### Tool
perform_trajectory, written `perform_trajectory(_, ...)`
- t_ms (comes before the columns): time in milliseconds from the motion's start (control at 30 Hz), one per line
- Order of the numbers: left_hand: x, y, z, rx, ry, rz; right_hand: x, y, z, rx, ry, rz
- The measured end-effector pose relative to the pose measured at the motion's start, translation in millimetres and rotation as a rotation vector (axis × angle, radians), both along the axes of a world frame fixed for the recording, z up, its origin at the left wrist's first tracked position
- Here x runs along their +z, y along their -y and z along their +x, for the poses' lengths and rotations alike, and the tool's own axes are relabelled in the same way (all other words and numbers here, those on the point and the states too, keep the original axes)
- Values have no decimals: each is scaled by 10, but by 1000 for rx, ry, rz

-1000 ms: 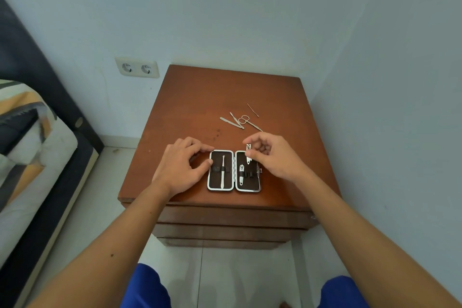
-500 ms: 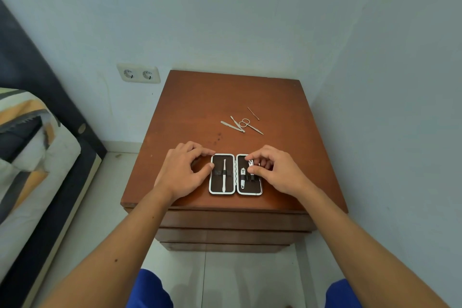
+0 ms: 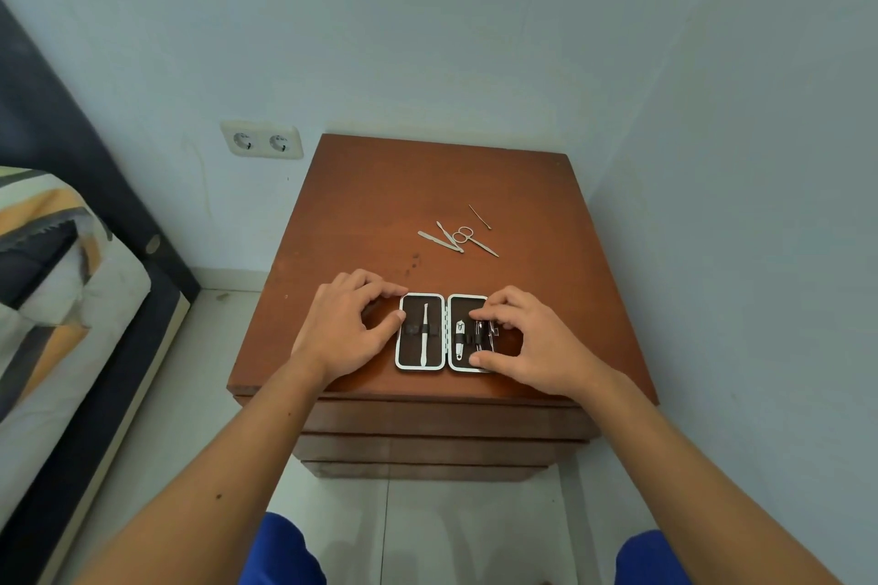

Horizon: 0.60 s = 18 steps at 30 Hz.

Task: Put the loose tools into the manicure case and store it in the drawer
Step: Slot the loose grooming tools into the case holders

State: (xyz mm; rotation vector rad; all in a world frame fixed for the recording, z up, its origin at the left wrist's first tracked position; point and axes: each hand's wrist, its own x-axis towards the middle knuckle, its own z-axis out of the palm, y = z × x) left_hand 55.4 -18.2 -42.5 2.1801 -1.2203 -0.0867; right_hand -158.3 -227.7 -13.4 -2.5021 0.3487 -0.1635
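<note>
Lying open on nightstand (image 3: pixel 380 204): brown white-rimmed manicure case (image 3: pixel 444 332), three tools strapped.

Both forearms reach forward, bare, converging toward the middle. Left hand (image 3: pixel 349 328) palm down, fingers curled, knuckles raised; thumb extended to the right, its tip pressing on the left edge of the manicure case (image 3: pixel 422 332); index tip at the case's upper left corner. Right hand (image 3: pixel 532 344) palm down, fingers arched and spread; fingertips (image 3: pixel 477 314) rest on the case's right half, thumb lying near its lower edge. Whether the right fingers pinch anything beneath them cannot be told. Wrists level, hands apart.
</note>
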Motion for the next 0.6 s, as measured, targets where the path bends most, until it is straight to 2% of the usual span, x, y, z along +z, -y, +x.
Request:
perform_trajectory(333,-2,-3,-9,2,0,1,-29,-84,-73,1,8,-39)
perform_trajectory(600,18,-14,-21,2,-1,15,-26,-65,-69,-11,22,21)
